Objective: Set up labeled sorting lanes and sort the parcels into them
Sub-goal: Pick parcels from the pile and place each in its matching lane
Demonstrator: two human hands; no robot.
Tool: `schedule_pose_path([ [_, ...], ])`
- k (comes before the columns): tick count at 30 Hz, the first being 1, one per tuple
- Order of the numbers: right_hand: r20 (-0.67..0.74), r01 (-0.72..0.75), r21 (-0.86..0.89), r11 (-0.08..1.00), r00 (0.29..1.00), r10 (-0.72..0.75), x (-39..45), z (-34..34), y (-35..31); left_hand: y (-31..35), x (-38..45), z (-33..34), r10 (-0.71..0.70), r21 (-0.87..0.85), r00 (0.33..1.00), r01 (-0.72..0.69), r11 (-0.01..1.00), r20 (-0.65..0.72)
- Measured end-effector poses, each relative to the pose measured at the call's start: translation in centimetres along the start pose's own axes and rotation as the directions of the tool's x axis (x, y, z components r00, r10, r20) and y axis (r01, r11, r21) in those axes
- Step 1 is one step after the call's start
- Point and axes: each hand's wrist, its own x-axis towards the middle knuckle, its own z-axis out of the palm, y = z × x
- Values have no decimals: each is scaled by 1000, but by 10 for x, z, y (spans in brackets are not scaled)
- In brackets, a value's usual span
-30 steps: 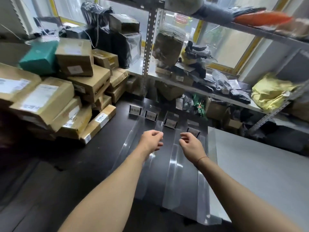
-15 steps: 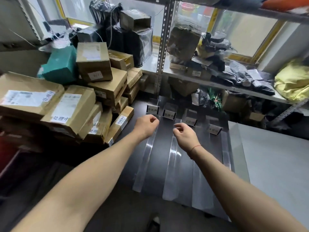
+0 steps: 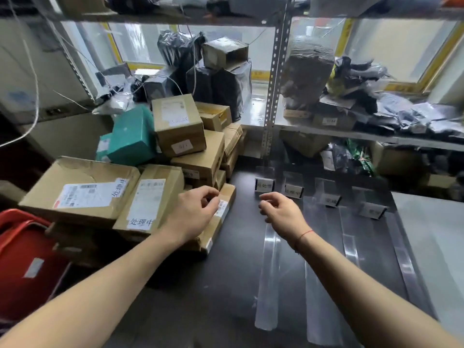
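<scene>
Left grip (image 3: 193, 212) now over the flat parcel (image 3: 218, 222) — both grips loosely curled, empty

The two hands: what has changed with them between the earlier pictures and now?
Both hands moved left, away from the lanes toward the parcel pile. The left hand now hovers over the long flat box at the pile's edge; the right hand follows, over the dark table. Neither holds anything, as before. The four label stands and clear dividers have not moved.
</scene>
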Motion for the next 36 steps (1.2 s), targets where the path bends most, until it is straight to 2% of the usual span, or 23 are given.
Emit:
schedule_pose_path([
  [10,-37,82,163,983,996,-77,12,94,-127,-55,30,-163,209,68,977,-205,976,-48],
  [17,-80,176,136,975,983,-167,48,119,-199,-61,88,-226,143,20,977,-142,990,-155],
  [22,-93,192,86,978,978,-184,94,122,-239,-50,139,-233,73,-79,990,-83,993,-117],
  [25,-177,223,-75,972,956,-233,120,120,-256,-50,167,-229,-2,-124,996,-9,992,-91],
  [27,-226,164,-210,964,951,-211,137,119,-261,-54,179,-223,-53,-118,997,46,992,-53],
  [30,-186,6,-353,936,980,-77,160,120,-258,-56,189,-206,-109,-64,994,109,992,1],
  [31,-153,-13,-325,946,987,-39,163,122,-255,-56,191,-200,-122,-36,992,122,992,12],
  [34,-44,-20,-98,995,999,16,166,131,-245,-57,193,-181,-156,6,987,156,988,36],
  [36,-15,-34,-30,999,999,33,165,134,-240,-60,193,-173,-163,3,986,163,987,41],
])
